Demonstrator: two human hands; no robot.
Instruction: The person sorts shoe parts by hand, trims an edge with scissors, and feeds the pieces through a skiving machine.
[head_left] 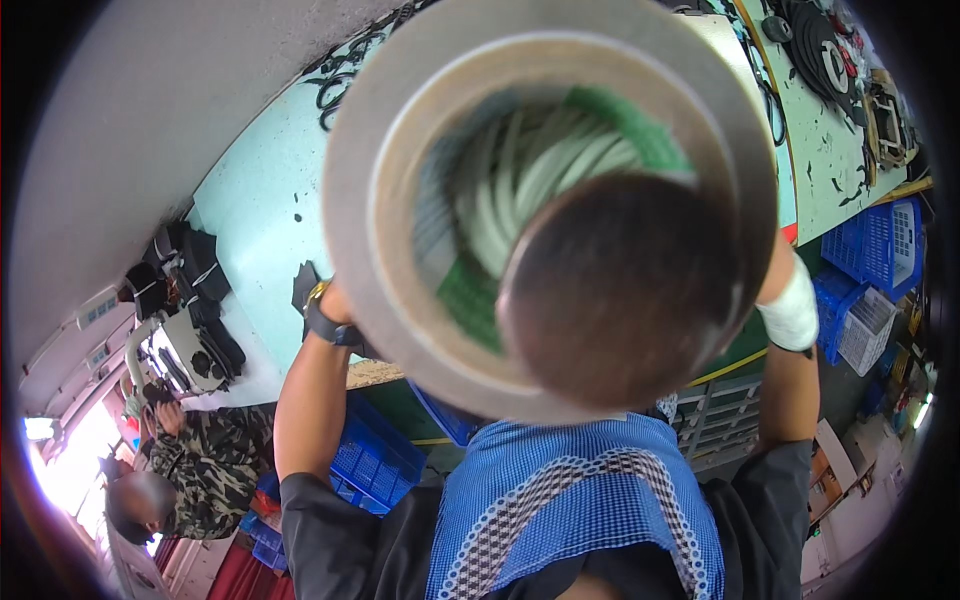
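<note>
A large round grey ring-shaped object (350, 200), blurred and close to the camera, covers the middle of the view. Inside its opening show pale curved strands (545, 160) and green patches (640, 135). A dark brown disc (620, 290) overlaps the lower right of that opening; I cannot tell what it is. Only the edge of my left hand (337, 304) shows beside the ring's lower left, above a dark wristwatch (333, 325). At the ring's right side appears a sliver of my right hand (776, 270), with a white wrist covering (793, 308). The fingers of both hands are hidden.
A pale green worktable (260, 180) spreads behind the ring, with black scraps and looped strips on it. Blue plastic crates (375, 450) stand below the table, and more blue crates (868, 245) to the right. A person in camouflage clothing (215, 470) is at the lower left.
</note>
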